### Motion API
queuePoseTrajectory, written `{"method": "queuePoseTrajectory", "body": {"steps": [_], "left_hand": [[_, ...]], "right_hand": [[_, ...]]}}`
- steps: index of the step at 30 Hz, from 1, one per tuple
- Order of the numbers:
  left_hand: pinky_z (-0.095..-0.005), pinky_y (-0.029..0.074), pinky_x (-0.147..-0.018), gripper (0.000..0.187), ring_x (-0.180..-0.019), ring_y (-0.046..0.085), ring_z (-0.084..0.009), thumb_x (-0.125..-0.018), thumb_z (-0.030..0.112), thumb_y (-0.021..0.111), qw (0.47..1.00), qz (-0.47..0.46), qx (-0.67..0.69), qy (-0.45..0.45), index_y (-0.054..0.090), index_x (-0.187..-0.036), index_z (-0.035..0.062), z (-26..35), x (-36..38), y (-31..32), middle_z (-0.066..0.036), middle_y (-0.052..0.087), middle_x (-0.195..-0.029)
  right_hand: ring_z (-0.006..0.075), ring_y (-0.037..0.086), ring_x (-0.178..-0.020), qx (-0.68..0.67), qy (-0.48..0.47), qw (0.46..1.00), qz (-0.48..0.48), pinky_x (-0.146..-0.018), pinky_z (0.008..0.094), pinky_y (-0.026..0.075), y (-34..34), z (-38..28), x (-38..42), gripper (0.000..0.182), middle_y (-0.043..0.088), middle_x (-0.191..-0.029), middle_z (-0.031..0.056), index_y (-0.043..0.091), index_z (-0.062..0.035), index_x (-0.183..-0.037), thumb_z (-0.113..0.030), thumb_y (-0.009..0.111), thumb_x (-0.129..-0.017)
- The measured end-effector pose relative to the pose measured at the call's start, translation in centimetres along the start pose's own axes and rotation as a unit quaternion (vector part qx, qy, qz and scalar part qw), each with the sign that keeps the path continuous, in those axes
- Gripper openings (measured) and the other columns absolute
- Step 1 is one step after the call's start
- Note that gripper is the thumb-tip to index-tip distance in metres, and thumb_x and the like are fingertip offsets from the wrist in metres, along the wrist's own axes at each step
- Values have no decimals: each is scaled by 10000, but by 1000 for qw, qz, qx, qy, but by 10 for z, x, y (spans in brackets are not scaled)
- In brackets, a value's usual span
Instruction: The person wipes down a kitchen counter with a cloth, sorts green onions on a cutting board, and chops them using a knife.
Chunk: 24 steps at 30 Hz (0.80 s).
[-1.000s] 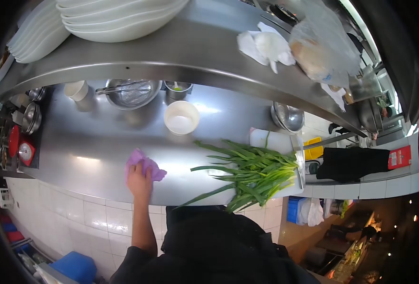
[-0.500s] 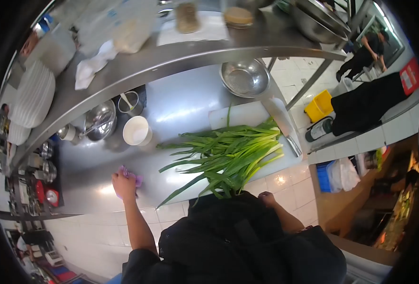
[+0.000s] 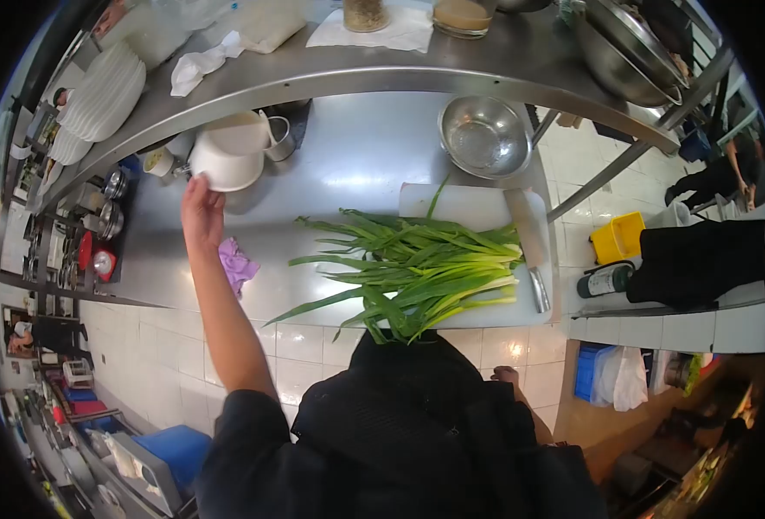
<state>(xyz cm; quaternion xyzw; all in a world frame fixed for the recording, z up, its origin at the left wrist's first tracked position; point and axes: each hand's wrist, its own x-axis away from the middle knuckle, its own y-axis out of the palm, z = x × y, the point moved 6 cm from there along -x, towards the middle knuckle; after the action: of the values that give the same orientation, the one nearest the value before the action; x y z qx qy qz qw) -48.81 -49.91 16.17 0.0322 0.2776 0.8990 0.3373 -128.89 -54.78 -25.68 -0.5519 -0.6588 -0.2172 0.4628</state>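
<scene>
My left hand [image 3: 202,212] grips the lower left edge of a white tub [image 3: 233,169] at the back left of the steel worktop. The tub looks tilted and hides the metal bowl behind it. Below my left forearm's right side lies a crumpled purple cloth [image 3: 238,262]. My right hand [image 3: 505,374] hangs low beside my dark apron, its fingers loosely curled with nothing seen in them. Long green scallions [image 3: 434,264] lie spread over the white cutting board [image 3: 417,199] and the steel, leaves to the left. A cleaver [image 3: 525,229] rests at the board's right side.
A metal bowl [image 3: 484,138] stands behind the board, and a small steel pot [image 3: 280,138] is beside the tub. An overhead steel shelf [image 3: 313,80] carries stacked white plates [image 3: 104,91] and large bowls. A person [image 3: 724,177] is at the far right.
My left hand has let go of the purple cloth and moved up to the white tub. The tub has shifted up and left, over the metal bowl. My right hand stays low.
</scene>
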Motion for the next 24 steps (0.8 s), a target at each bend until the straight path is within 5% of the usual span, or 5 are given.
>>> {"method": "queuePoseTrajectory", "body": {"steps": [3,8,16,21,24], "left_hand": [[-233,335,-552,80,-601,410,-93,-1009,141,662,966,54,251,20,621,-997,73,-37,24,-29,32,540,-769],[-257,395,-575,98,-642,425,-110,-1035,156,630,915,235,171,-282,599,-977,84,-227,53,-177,11,502,-737],[-251,418,-600,206,-661,467,-124,-1076,267,557,927,-31,372,-33,612,-993,87,-106,24,-73,-4,565,-796],[-271,470,-596,183,-709,572,-136,-1045,277,609,926,214,253,-181,640,-1042,97,-228,46,-151,-27,639,-853],[-266,467,-581,118,-708,583,-136,-986,223,627,970,158,146,-109,661,-1019,114,-224,92,-189,-13,651,-850]], "right_hand": [[233,687,-753,131,-99,986,-28,-605,359,554,-14,46,-71,203,707,-900,112,679,-53,-1053,-194,678,-907],[222,725,-778,258,-450,852,-65,-598,350,546,31,23,-72,174,757,-939,125,730,-46,-1000,-178,686,-896],[176,672,-725,127,-79,988,-29,-620,320,534,48,-96,52,144,690,-839,82,698,-28,-1014,-69,614,-904],[214,692,-732,79,-48,996,-4,-640,334,553,28,-88,51,198,709,-891,117,675,2,-1081,-59,603,-907],[215,680,-738,49,-27,998,7,-666,359,566,12,-55,39,213,700,-930,120,661,-41,-1125,-93,617,-923]]}}
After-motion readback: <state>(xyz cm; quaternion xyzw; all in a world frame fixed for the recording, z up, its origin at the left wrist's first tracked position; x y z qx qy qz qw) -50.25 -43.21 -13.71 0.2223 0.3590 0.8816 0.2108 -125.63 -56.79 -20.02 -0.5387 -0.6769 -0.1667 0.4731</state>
